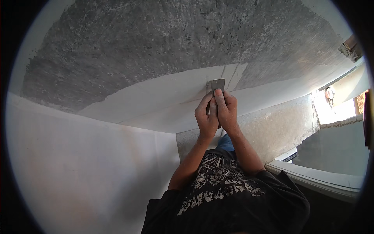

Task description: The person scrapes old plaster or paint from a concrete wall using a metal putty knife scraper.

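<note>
My left hand [206,118] and my right hand [228,109] are together around a putty knife [218,84], both dusted with pale powder. Its flat metal blade points up and away from me, towards the wall, with a thumb against its base. Part of the dark handle is hidden by my fingers. Behind the blade lies a smooth white band of wall [146,96], marked by several thin grey lines. I cannot tell whether the blade touches the wall. Above the band spreads a rough grey area [175,35] with an uneven edge.
A white side wall [87,169] meets the worked wall at left. Below runs a bare concrete surface [271,128]. To the right are a bright opening [336,109], a grey panel [333,149] and a pale frame or ledge [318,172] close to my right elbow.
</note>
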The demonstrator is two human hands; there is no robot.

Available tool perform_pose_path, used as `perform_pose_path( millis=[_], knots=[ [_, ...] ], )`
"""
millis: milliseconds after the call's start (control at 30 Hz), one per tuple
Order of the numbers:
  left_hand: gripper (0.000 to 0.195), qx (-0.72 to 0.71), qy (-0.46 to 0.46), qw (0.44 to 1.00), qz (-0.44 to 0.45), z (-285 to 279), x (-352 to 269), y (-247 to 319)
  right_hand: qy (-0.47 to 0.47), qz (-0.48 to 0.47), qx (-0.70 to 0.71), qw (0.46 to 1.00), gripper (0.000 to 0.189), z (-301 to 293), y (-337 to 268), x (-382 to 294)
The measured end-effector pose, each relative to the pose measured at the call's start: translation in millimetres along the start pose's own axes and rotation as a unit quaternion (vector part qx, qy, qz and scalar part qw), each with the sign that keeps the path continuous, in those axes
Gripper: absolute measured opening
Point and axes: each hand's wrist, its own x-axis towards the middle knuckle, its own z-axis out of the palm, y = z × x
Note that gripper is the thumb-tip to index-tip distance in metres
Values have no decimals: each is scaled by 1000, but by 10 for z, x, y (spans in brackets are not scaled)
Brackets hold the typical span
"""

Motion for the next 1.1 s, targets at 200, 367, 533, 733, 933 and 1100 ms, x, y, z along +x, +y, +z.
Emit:
perform_pose_path(
  millis=[200,367,533,733,933,1100],
  knots=[
    [24,29,25,999,-31,-133,-238,-410,3,39,-16,999,39,5,461,-176],
    [23,33,18,999,-25,-204,-237,-571,13,47,9,999,39,63,574,-205],
    [23,46,22,999,-5,-141,-72,-263,10,-9,-26,1000,39,54,302,-157],
    [23,32,26,999,-16,-151,49,56,21,-24,-20,999,38,145,1,-85],
    [24,69,34,997,13,-108,83,281,24,-18,-3,1000,37,171,-322,-80],
    [23,49,28,998,-19,-134,39,199,27,-4,-21,999,37,166,-156,-108]
  ],
)
